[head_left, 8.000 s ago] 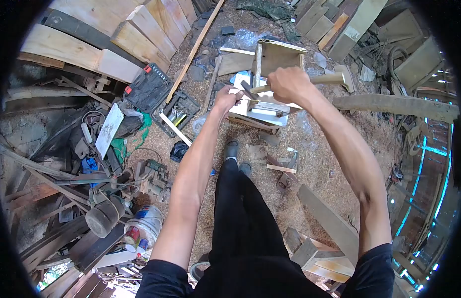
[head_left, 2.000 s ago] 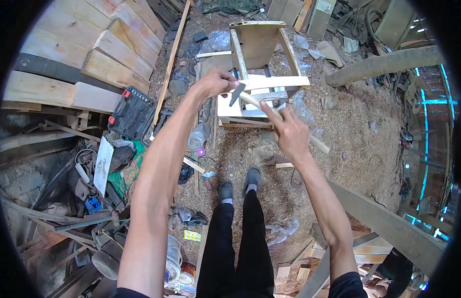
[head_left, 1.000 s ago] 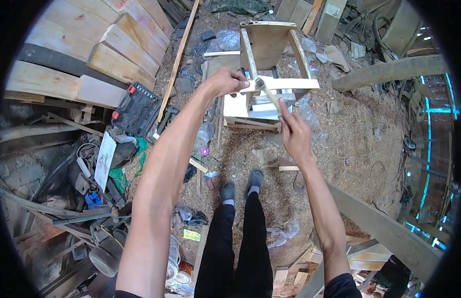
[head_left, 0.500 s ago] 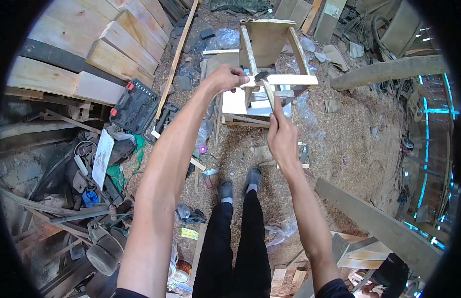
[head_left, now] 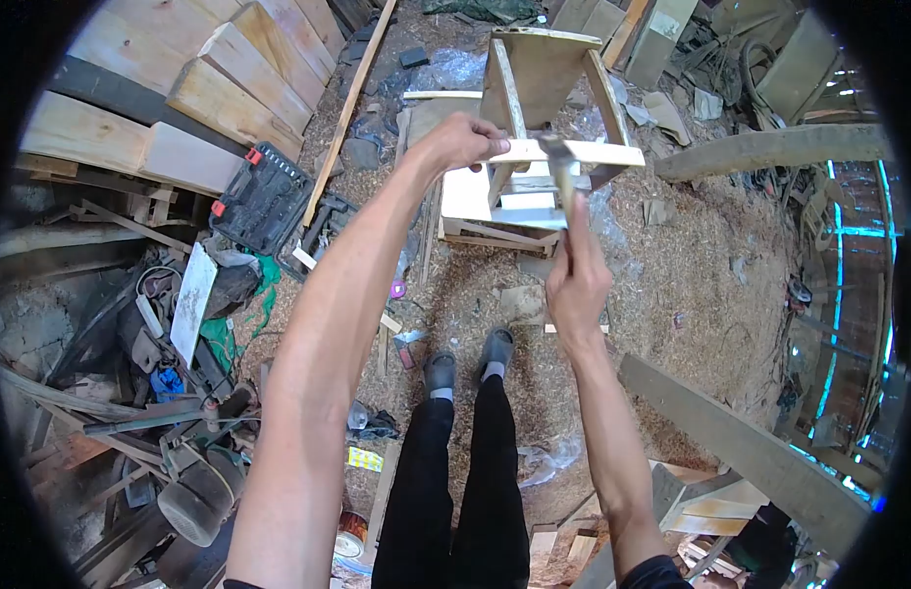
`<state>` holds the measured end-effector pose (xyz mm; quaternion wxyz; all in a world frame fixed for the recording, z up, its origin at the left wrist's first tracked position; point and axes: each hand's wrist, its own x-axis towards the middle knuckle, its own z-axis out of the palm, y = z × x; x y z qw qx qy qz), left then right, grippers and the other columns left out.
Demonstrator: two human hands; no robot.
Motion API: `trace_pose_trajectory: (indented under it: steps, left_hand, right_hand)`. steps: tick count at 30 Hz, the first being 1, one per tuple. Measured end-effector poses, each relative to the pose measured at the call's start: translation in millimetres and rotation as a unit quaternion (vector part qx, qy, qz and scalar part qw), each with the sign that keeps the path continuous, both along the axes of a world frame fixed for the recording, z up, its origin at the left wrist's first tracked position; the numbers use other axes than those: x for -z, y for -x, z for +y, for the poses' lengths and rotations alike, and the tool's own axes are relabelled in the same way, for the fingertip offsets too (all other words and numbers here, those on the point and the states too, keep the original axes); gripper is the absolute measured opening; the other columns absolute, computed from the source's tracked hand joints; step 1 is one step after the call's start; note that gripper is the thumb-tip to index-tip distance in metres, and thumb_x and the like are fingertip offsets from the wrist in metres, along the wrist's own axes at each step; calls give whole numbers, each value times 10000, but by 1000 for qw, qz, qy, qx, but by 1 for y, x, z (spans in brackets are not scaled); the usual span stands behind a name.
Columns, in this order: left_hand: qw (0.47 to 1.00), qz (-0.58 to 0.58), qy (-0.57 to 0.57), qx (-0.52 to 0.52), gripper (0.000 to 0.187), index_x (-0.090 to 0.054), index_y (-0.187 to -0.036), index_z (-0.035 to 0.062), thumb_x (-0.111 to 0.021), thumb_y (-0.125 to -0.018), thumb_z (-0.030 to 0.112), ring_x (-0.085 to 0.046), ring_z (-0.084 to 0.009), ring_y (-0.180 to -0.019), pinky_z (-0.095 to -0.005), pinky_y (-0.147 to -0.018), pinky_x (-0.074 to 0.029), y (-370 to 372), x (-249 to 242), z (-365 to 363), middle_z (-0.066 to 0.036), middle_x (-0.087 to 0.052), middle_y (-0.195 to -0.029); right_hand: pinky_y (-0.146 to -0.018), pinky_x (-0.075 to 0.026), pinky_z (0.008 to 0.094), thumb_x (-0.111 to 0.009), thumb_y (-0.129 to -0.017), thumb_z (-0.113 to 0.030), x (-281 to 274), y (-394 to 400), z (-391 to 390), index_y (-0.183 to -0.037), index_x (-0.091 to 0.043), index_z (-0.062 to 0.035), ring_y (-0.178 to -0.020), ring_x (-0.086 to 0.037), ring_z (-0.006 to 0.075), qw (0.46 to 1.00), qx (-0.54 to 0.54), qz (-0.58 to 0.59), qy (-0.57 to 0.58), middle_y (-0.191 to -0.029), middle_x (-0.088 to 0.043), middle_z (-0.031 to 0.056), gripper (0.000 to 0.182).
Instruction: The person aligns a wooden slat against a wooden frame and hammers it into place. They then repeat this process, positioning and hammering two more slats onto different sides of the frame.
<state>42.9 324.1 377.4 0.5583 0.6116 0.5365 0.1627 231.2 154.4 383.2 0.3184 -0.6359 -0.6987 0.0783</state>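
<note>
Nearest, the right hand (head_left: 576, 285) is wrapped around the pale handle of a hammer (head_left: 559, 169), fingers curled shut on it low down, the dark head raised over the near rail (head_left: 573, 152) of a small wooden frame (head_left: 534, 128). Just beyond, the left hand (head_left: 463, 140) grips the left end of that same rail, fingers folded over its edge and thumb on top, so the knuckles sit near the spot under the hammer head.

That closeness looks like the main risk: a blow that drifts left could land on the fingers. The frame stands on loose sawdust (head_left: 661, 275) and scrap, so I would judge it liable to rock or skid under a strike. Gripped so far down, the handle could also twist and glance off the narrow rail. Whether a nail is set there, I cannot tell.
</note>
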Motion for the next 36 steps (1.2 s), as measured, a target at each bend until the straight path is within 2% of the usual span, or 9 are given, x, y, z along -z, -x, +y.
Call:
trace_pose_trajectory:
  steps: [2, 5, 9, 12, 19, 22, 29, 32, 36]
  left_hand:
    - [1000, -8, 15, 1, 295, -704, -1055, 36, -666, -873, 265, -619, -164, -784, -308, -704, -529, -2, -3, 2, -77, -690, -921]
    - [999, -31, -30, -9, 300, -721, -971, 12, -715, -838, 281, -606, -143, -686, -301, -593, -524, -1, 9, 6, -71, -666, -783]
    - [1000, -13, 21, -2, 249, -708, -1038, 25, -652, -872, 201, -622, -146, -765, -310, -696, -530, -2, 2, 5, -77, -692, -916]
    - [1000, -18, 10, -4, 249, -706, -1031, 22, -672, -868, 207, -622, -149, -767, -308, -697, -531, -3, 1, 4, -74, -692, -914]
    - [1000, -22, 10, -1, 272, -705, -998, 6, -697, -860, 239, -601, -136, -728, -300, -648, -516, -3, 6, 6, -59, -677, -856]
    - [1000, -29, 11, 4, 256, -711, -955, 10, -707, -851, 244, -579, -125, -697, -288, -613, -493, -3, 9, 10, -38, -652, -794]
    - [999, -33, -9, -2, 300, -713, -940, 8, -715, -843, 292, -585, -130, -696, -293, -619, -500, -1, 12, 8, -39, -653, -788]
    - [999, -31, 3, -9, 304, -713, -957, 11, -708, -846, 294, -596, -136, -715, -300, -630, -510, -2, 6, 6, -50, -664, -808]
    - [1000, -26, 0, 0, 298, -718, -967, 25, -709, -844, 297, -601, -140, -722, -298, -632, -509, -1, 11, 8, -54, -666, -808]
  right_hand:
    - [-541, -491, 430, -591, -812, 15, 3, -4, 9, -1488, -306, -270, -614, -594, 311, 993, -13, -109, 39, -810, -561, 148, 787]
    - [-548, -504, 430, -587, -813, 15, 12, -5, 12, -1496, -276, -289, -627, -599, 315, 991, -16, -118, 65, -797, -549, 145, 809]
    - [-517, -489, 429, -584, -812, 11, 7, -4, 3, -1493, -287, -286, -591, -582, 304, 994, -38, -101, 8, -787, -544, 139, 800]
    - [-500, -476, 426, -583, -815, 11, 16, -8, 8, -1489, -304, -280, -571, -568, 295, 993, -20, -102, 49, -771, -531, 127, 785]
    - [-485, -472, 409, -575, -844, -4, 1, -9, 8, -1483, -317, -278, -555, -560, 271, 998, -34, -54, -20, -786, -550, 115, 742]
    - [-498, -478, 402, -568, -865, -9, 0, -9, 19, -1485, -314, -267, -565, -566, 256, 990, -21, -123, 67, -790, -571, 114, 718]
    - [-599, -485, 380, -500, -937, -25, -15, 1, 17, -1471, -359, -187, -644, -609, 255, 996, -18, 67, -64, -805, -623, 152, 575]
    - [-610, -481, 397, -487, -929, -6, -20, 2, 17, -1461, -377, -178, -644, -607, 273, 995, -17, 94, -40, -816, -634, 180, 570]
    - [-642, -487, 417, -475, -937, -45, -28, 2, 19, -1440, -403, -148, -696, -653, 313, 992, 20, 64, 102, -836, -643, 237, 518]
